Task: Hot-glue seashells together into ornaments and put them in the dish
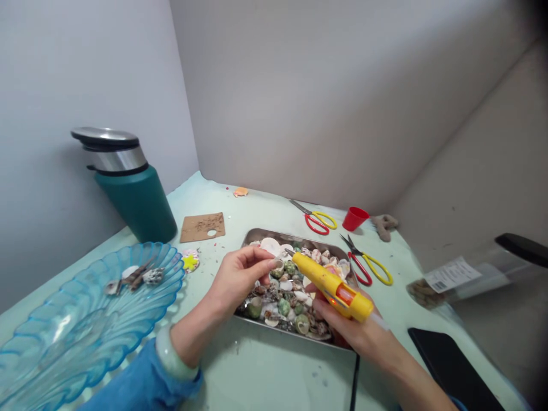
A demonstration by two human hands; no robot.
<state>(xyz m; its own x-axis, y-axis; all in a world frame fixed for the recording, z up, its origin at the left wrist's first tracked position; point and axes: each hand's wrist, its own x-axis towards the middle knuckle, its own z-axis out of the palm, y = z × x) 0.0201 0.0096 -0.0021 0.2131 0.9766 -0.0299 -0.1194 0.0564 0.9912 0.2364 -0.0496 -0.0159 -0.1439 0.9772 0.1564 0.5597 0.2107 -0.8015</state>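
yellow hot-glue gun (325,281): inside right grip (353,331), clamped round it, over metal tray (262,234) | left grip (240,277): over tray, clamped or not, cannot tell | counts: blue scalloped dish (89,319) 1, left of tray; tray 1; gun 1; scissors (357,252) 2, beyond tray; shells (301,297) many, inside tray

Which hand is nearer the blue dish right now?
Left. The left hand is right of the blue dish, at the tray's left side; the right hand is farther right, gripping the yellow glue gun.
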